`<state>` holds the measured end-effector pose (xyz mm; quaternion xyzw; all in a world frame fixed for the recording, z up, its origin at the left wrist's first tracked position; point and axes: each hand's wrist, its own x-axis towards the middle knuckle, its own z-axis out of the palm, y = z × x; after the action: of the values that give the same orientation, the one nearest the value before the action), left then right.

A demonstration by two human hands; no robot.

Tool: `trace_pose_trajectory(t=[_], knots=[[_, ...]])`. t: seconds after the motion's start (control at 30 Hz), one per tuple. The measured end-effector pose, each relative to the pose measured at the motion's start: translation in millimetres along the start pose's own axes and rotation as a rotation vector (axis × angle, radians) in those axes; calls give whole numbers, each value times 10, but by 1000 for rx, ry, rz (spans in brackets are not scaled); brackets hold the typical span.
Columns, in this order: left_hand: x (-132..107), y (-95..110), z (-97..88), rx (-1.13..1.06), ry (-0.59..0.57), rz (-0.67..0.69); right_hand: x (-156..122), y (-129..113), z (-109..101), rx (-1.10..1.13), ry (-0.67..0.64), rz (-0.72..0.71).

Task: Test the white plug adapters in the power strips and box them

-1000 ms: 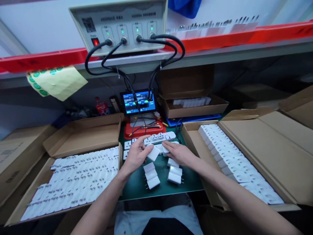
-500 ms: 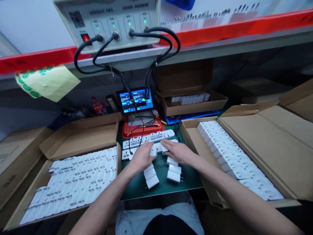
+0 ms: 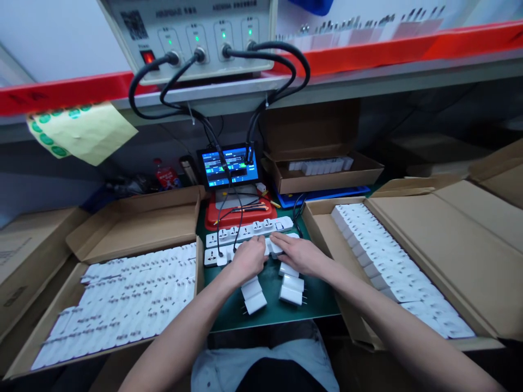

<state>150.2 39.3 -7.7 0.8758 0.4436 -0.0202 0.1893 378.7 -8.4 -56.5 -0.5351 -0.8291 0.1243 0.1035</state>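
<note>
Two white power strips (image 3: pixel 250 231) lie across the green work mat, the nearer one partly under both hands. My left hand (image 3: pixel 250 257) is closed over the middle of the nearer strip, and what its fingers hold is hidden. On the right end of that strip, my right hand (image 3: pixel 301 255) has its fingers and thumb about a white charger (image 3: pixel 276 249). Below my left hand lie white chargers (image 3: pixel 255 302) in a short row. More white chargers (image 3: pixel 291 294), prongs pointing right, lie below my right hand.
Boxes of white chargers stand on the left (image 3: pixel 199 267) and right (image 3: pixel 318 218). Behind the strips are a red tray (image 3: pixel 211 213) and a lit screen (image 3: pixel 212 169). Black cables hang from a tester (image 3: pixel 183 16) on the shelf. Another carton (image 3: pixel 327 179) sits at the back.
My left hand has shifted slightly right along the nearer strip, and its fingers have curled in. My right hand stays about the charger. The view has shifted a little.
</note>
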Motion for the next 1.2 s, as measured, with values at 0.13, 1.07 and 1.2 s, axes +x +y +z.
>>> trace_pose_trajectory(t=[0.13, 1.07, 1.2], knots=[[-119, 1, 52, -40, 45, 35, 21, -11, -126, -10, 6, -22], [-724, -1064, -9, -385, 478, 5, 925, -739, 89, 261, 160, 41], [-710, -1032, -2, -336, 490, -20, 668, -273, -299, 339, 137, 96]])
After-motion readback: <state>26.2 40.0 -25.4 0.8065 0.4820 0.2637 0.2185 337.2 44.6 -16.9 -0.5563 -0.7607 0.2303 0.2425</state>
